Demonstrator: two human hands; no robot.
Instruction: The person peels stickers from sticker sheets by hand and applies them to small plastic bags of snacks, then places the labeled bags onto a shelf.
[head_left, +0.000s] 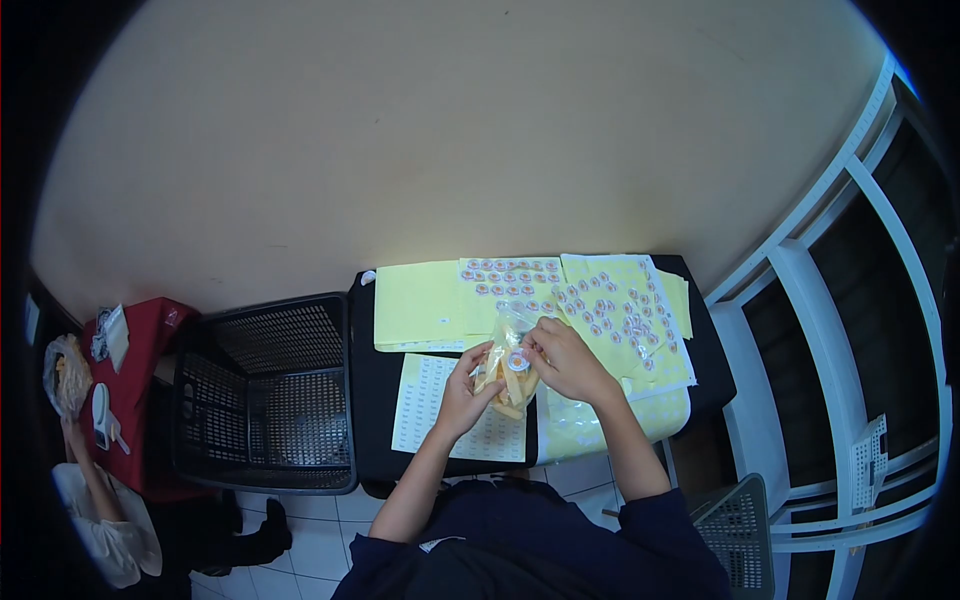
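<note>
A clear plastic bag (515,396) of pale yellow stick-shaped snacks is held over the table in front of me. My left hand (466,395) grips its left side, with fingers and thumb closed around it. On the bag's front shows a round white sticker (518,361) with an orange print. Fingertips of my right hand (565,358) are pinched together right at the sticker's upper edge. Under the bag lies a sheet of small printed text labels (423,400). Behind it, a sheet with rows of round stickers (510,268) lies beside a second, partly used sticker sheet (650,300).
Plain yellow sheets (415,300) cover the left of the black table (375,430). A black plastic basket (350,400) stands left of it. Further left, a person (105,530) handles a bag (68,378) at a red-covered table (150,350). A white rack (800,290) rises at right.
</note>
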